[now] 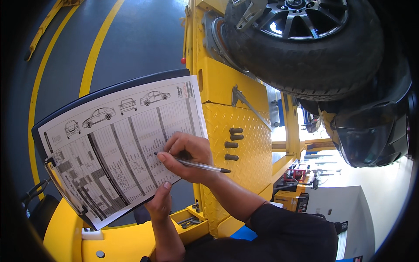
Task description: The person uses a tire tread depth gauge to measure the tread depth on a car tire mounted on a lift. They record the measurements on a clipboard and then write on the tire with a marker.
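Observation:
My right hand (190, 153) is closed around a slim grey pen (205, 166), its tip on a printed form (146, 115). The form shows outline drawings of cars and rows of small boxes, some with handwriting. Beneath it lies a dark clipboard (109, 92), tilted, with a metal clip (65, 187) at its lower left end. My left hand (159, 203) grips the board's near edge, thumb on the paper. Its other fingers are hidden under the board.
On the right, a car wheel (305, 65) stands beside a yellow lift with a tread-plate surface (222, 126). A caliper-like metal tool (248, 105) and several dark pegs (231, 145) are on it. Below, a yellow tray (190, 222) holds metal parts. Yellow lines (94, 56) cross the grey floor.

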`<state>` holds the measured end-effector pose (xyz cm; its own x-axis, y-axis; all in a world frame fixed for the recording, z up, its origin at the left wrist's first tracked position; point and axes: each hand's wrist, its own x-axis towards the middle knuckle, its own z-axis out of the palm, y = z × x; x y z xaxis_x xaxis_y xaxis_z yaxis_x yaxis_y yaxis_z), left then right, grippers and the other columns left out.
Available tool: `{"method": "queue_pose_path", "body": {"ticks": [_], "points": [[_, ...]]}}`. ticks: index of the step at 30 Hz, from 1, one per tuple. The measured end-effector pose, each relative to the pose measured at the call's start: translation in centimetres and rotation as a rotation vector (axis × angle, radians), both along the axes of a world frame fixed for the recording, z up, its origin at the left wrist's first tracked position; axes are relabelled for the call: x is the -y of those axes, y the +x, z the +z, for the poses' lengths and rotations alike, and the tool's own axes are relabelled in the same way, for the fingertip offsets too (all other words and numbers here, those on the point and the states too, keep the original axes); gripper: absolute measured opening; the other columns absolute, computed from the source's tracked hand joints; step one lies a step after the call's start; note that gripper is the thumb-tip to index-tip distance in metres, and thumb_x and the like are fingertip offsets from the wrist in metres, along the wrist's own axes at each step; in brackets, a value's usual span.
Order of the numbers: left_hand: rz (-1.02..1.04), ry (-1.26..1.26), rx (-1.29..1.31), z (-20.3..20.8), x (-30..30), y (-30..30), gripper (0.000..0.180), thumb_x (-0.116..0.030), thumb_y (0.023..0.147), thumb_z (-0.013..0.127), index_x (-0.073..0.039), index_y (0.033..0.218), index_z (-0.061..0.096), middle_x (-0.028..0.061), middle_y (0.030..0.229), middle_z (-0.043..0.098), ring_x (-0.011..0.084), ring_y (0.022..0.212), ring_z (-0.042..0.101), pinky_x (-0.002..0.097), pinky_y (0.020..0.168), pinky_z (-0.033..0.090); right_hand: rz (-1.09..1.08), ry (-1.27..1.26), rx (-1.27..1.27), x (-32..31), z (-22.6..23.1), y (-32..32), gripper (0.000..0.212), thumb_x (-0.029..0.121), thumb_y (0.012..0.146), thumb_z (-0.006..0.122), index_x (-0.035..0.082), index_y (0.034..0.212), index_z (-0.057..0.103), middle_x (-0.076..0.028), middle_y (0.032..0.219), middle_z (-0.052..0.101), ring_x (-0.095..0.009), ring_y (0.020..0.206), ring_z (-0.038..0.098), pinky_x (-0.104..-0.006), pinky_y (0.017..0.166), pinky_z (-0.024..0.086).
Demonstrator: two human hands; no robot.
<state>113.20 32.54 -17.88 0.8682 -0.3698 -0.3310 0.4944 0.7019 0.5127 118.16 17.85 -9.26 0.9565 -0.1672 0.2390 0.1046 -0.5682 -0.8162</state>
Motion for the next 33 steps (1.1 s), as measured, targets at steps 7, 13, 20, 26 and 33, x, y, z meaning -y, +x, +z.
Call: {"method": "queue_pose_path", "body": {"ticks": [7, 13, 20, 26, 33], "points": [[0.030, -0.057, -0.072, 0.43, 0.14, 0.19, 0.070, 0.004, 0.078, 0.061, -0.001, 0.144, 0.038, 0.0162, 0.136, 0.053, 0.0275, 0.125, 0.052, 0.0402, 0.110, 0.039, 0.019, 0.006, 0.027, 0.20, -0.07, -0.19, 0.025, 0.006, 0.083, 0.079, 0.006, 0.075, 0.056, -0.012, 0.076, 0.069, -0.011, 0.057, 0.062, -0.0217, 0.049, 0.043], [-0.005, -0.016, -0.039, 0.34, 0.01, 0.00, 0.072, 0.004, 0.080, 0.057, -0.001, 0.148, 0.034, 0.0149, 0.141, 0.049, 0.0266, 0.127, 0.050, 0.0395, 0.111, 0.038, 0.009, 0.010, 0.015, 0.28, 0.20, -0.33, 0.025, 0.007, 0.084, 0.079, 0.005, 0.074, 0.056, -0.012, 0.077, 0.070, -0.011, 0.057, 0.063, -0.0214, 0.048, 0.043], [0.034, -0.033, -0.058, 0.53, 0.19, -0.01, 0.072, 0.007, 0.078, 0.060, -0.001, 0.145, 0.036, 0.0171, 0.137, 0.053, 0.0290, 0.125, 0.054, 0.0412, 0.110, 0.041, -0.035, 0.016, -0.014, 0.07, 0.22, -0.62, 0.025, 0.008, 0.085, 0.078, 0.004, 0.074, 0.056, -0.012, 0.076, 0.070, -0.010, 0.057, 0.062, -0.0213, 0.048, 0.043], [0.031, -0.033, -0.092, 0.32, 0.23, -0.02, 0.073, 0.007, 0.078, 0.061, -0.002, 0.145, 0.035, 0.0172, 0.137, 0.053, 0.0299, 0.125, 0.054, 0.0426, 0.109, 0.042, -0.049, 0.003, -0.034, 0.11, 0.13, -0.39, 0.025, 0.006, 0.085, 0.077, 0.003, 0.073, 0.056, -0.012, 0.075, 0.069, -0.010, 0.057, 0.061, -0.0218, 0.049, 0.043], [-0.026, -0.082, -0.157, 0.15, -0.02, -0.33, 0.061, 0.007, 0.080, 0.062, 0.001, 0.138, 0.047, 0.0173, 0.132, 0.058, 0.0287, 0.121, 0.058, 0.0399, 0.106, 0.045, -0.007, -0.072, 0.009, 0.28, 0.23, -0.31, 0.023, 0.003, 0.085, 0.076, 0.002, 0.073, 0.057, -0.011, 0.074, 0.069, -0.009, 0.058, 0.061, -0.0220, 0.049, 0.043]]}}
